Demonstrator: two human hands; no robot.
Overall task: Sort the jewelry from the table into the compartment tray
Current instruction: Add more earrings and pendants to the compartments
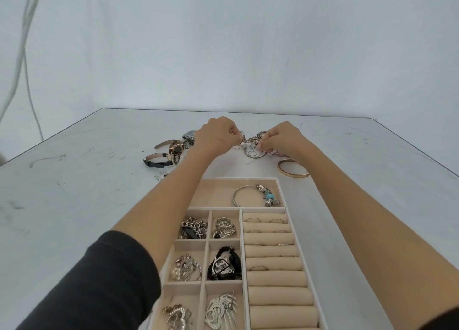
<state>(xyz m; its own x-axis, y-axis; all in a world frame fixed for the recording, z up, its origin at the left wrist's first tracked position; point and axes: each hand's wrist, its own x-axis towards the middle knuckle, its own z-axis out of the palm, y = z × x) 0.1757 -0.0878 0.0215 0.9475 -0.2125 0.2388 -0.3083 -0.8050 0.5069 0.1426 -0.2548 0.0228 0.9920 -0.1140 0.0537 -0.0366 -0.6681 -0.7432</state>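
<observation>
A tangled pile of silver chains and rings (252,148) lies on the white table beyond the beige compartment tray (301,232). My left hand (214,137) pinches a piece at the pile's left side. My right hand (282,139) pinches into the pile from the right. The tray's top compartment holds a silver charm bangle (250,195). Its small compartments hold chains, rings and pendants, and thin rings sit in the ring rolls (267,226).
Several watches (171,150) lie left of the pile, one with a black strap. A gold bangle (293,171) rests on the table right of the tray's far end, partly under my right forearm. White cables hang at the far left.
</observation>
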